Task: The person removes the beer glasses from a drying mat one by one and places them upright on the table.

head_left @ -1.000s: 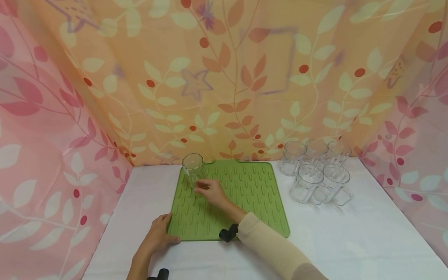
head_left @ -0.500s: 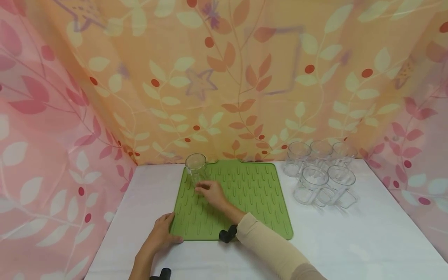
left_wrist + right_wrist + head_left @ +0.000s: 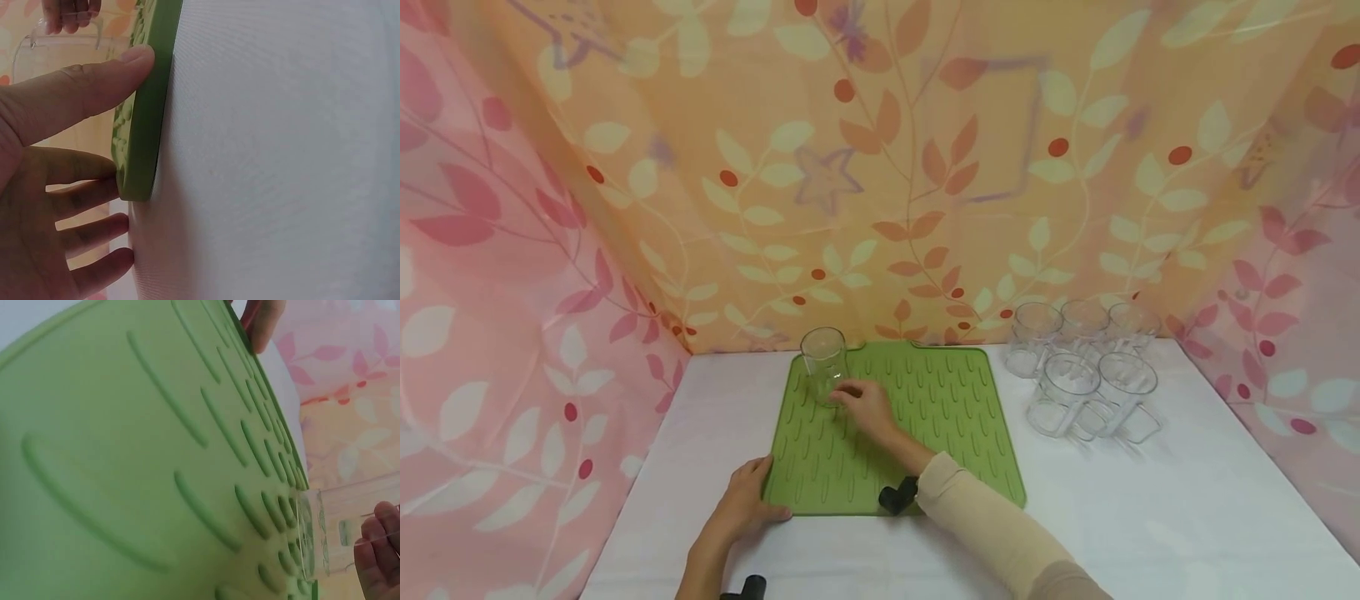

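A clear glass mug (image 3: 824, 358) stands at the far left corner of a green ridged mat (image 3: 917, 433). My right hand (image 3: 867, 410) reaches over the mat and holds the mug by its handle; the left wrist view shows the fingers (image 3: 69, 17) curled at the handle. The mug's base (image 3: 307, 534) sits on the ridges in the right wrist view. My left hand (image 3: 747, 498) rests at the near left corner of the mat. Its thumb (image 3: 94, 84) lies against the front edge, and its fingers extend along the left side, spread and fairly straight.
Several more glass mugs (image 3: 1070, 375) stand grouped on the white tablecloth (image 3: 1097, 517) to the right of the mat. A patterned orange curtain (image 3: 917, 208) closes off the back, with pink cloth (image 3: 497, 333) along both sides.
The mug and my right hand have shifted slightly to the right on the mat. My left hand has stayed at the mat's corner.
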Tool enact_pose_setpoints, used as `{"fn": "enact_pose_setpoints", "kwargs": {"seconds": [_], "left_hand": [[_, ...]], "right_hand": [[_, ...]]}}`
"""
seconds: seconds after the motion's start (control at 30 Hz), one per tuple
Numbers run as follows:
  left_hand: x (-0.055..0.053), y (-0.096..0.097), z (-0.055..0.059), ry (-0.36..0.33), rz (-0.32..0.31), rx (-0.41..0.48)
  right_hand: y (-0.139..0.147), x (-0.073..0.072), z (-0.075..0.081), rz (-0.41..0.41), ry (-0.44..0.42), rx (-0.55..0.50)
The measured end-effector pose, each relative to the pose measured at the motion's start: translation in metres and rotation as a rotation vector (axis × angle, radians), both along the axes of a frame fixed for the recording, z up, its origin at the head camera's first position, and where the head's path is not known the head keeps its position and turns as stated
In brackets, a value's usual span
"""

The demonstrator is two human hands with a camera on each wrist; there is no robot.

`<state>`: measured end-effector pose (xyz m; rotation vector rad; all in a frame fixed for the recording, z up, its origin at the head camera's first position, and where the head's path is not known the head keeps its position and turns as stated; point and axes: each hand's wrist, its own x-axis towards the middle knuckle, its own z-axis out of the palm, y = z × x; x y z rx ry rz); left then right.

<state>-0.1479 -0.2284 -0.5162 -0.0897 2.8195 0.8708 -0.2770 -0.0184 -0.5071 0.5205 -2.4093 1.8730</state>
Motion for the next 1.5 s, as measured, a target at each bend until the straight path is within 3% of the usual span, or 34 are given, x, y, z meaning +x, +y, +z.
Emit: {"fn": "enact_pose_setpoints", "kwargs": {"seconds": [0.3, 0.83, 1.03, 1.37, 1.5], "left_hand": [[0.001, 0.0, -0.001, -0.009, 0.009, 0.008], [0.002, -0.001, -0.002, -0.009, 0.01, 0.017], [0.002, 0.0, 0.0, -0.005, 0.012, 0.018], [0.003, 0.001, 0.0, -0.009, 0.024, 0.016], [0.003, 0.001, 0.001, -0.011, 0.024, 0.012]], "right_hand": [[0.014, -0.003, 0.0, -0.049, 0.091, 0.087], [0.016, -0.001, 0.001, -0.233, 0.424, 0.229], [0.019, -0.003, 0.0, -0.234, 0.44, 0.237], [0.033, -0.002, 0.005, -0.165, 0.429, 0.23], [0.041, 0.002, 0.01, -0.131, 0.374, 0.199]]}}
